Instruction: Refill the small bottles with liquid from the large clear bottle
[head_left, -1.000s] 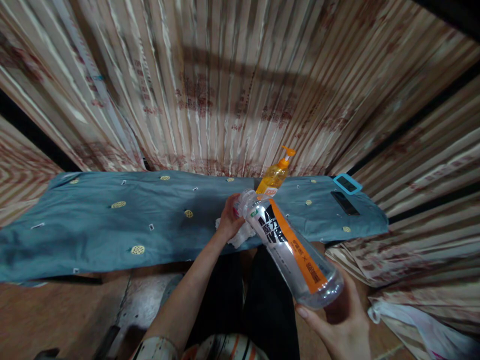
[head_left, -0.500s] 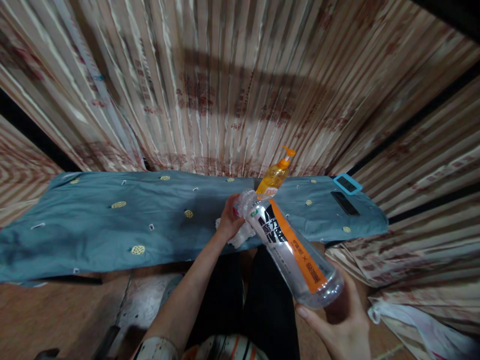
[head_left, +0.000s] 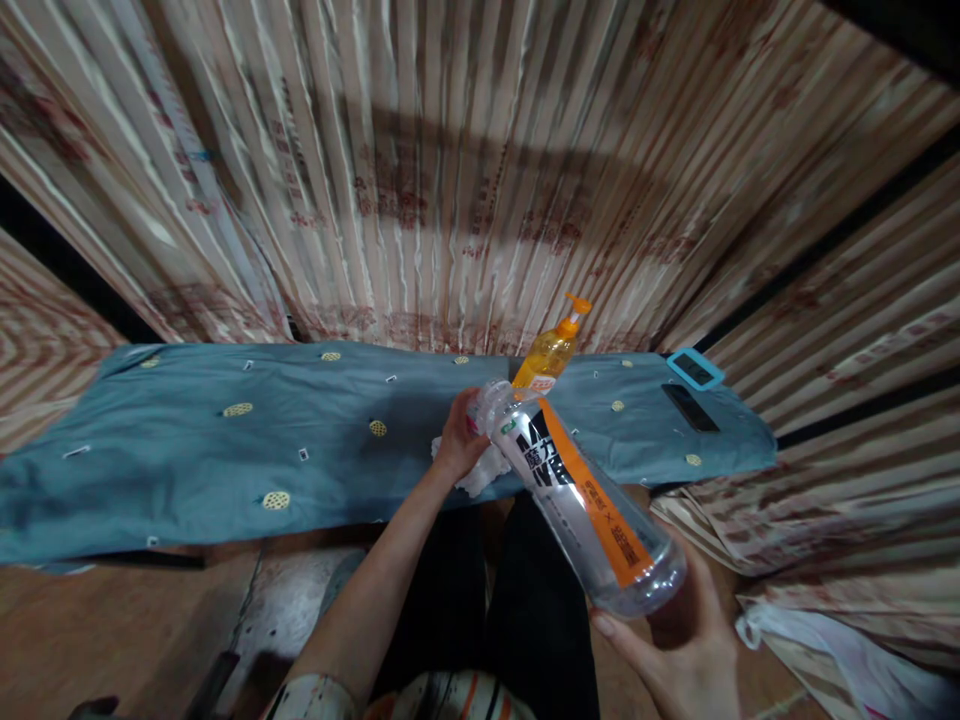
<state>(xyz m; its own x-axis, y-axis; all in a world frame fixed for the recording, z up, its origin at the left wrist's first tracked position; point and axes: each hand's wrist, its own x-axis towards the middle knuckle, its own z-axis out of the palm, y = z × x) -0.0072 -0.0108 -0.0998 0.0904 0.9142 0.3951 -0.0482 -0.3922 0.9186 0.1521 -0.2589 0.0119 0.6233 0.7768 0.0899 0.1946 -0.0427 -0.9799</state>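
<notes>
The left arm is being stretched forward and up from the lower middle, bare to the wrist. The left hand [head_left: 457,440] is being curled shut at its far end, fingers folded inward. The right hand [head_left: 686,645] is being held low at the right, palm turned up, fingers cupped, thumb being spread out to the left.

— What's low in the frame?
— The right hand [head_left: 686,650] cups the base of a clear plastic bottle [head_left: 581,495], tilted up-left; the left hand [head_left: 459,440] grips its neck over a white cloth [head_left: 484,470].
— And above?
— An orange pump bottle [head_left: 553,350] on blue fabric [head_left: 225,440].
</notes>
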